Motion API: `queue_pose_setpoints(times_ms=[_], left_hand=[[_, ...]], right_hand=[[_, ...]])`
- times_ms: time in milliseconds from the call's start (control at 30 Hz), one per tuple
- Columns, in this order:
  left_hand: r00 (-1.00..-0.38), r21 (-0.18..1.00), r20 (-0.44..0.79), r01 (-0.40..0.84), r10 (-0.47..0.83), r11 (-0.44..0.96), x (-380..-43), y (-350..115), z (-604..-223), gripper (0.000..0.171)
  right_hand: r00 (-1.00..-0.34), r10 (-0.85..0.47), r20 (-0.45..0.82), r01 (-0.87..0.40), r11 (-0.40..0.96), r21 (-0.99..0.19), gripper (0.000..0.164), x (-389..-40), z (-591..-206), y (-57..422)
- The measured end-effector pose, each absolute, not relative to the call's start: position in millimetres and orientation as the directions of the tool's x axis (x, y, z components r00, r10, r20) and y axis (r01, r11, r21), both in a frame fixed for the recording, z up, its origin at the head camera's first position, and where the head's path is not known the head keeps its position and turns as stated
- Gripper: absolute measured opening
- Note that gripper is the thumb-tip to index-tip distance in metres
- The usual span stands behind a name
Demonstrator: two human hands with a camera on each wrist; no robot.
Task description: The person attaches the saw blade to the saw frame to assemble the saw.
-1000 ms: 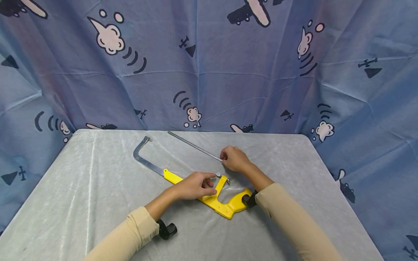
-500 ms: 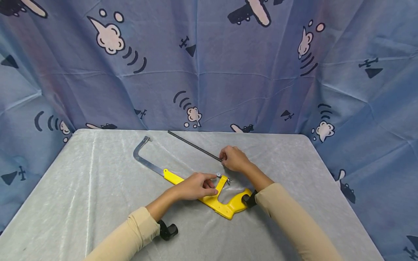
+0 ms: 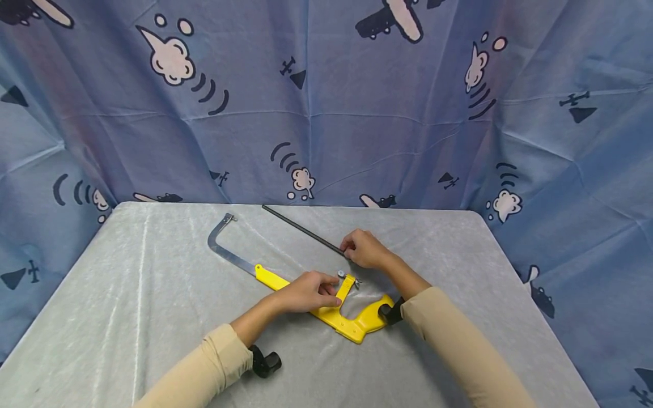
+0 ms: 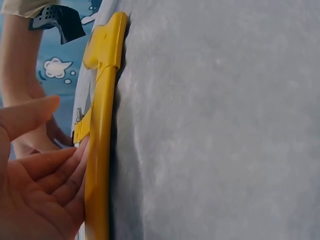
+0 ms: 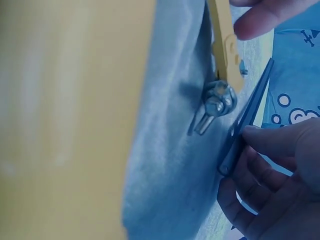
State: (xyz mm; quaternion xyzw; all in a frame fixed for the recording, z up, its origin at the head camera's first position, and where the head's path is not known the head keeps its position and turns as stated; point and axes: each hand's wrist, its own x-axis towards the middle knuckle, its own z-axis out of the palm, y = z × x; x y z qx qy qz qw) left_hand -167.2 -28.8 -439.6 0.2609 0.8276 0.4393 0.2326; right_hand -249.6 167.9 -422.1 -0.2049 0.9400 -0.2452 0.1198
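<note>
A yellow-handled hacksaw frame [image 3: 272, 279] lies on the table, its bare grey metal bow [image 3: 232, 256] curving toward the far left. My left hand [image 3: 308, 292] reaches over the frame's middle, fingers loosely bent near the blade post [image 3: 346, 288]. In the left wrist view, the palm of the left hand [image 4: 42, 200] is beside the yellow bar [image 4: 102, 150], thumb stretched out. My right hand [image 3: 366, 248] pinches the near end of a hacksaw blade [image 3: 301, 228] between thumb and fingers. Large in the right wrist view is the yellow handle [image 5: 65, 125], beside the wing nut [image 5: 217, 102] on the post.
A pale grey cloth covers the table [image 3: 168, 317]. Behind it hangs a blue patterned curtain [image 3: 336, 85]. Black camera mounts sit at both wrists, the left mount [image 3: 266, 361] above the cloth and the right mount [image 3: 390, 311] over the saw handle.
The blade in my right hand has turned from shiny to dark, and that hand has shifted slightly left. The left index finger has drawn back a little from the post's pin. The frame stays put.
</note>
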Motion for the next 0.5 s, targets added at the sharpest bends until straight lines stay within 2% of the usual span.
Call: queue_pose_setpoints(times_ms=[367, 500], left_hand=[[-0.804, 0.842, -0.145, 0.206, 0.577, 0.498, -166, -20, -441, 0.056], [-0.818, 0.817, -0.134, 0.228, 0.559, 0.529, -164, -17, -441, 0.054]], right_hand=[[-0.850, -0.504, -0.153, -0.303, 0.704, -0.642, 0.021, -249, -421, 170], [-0.849, -0.484, -0.211, -0.221, 0.688, -0.691, 0.021, -248, -419, 167]])
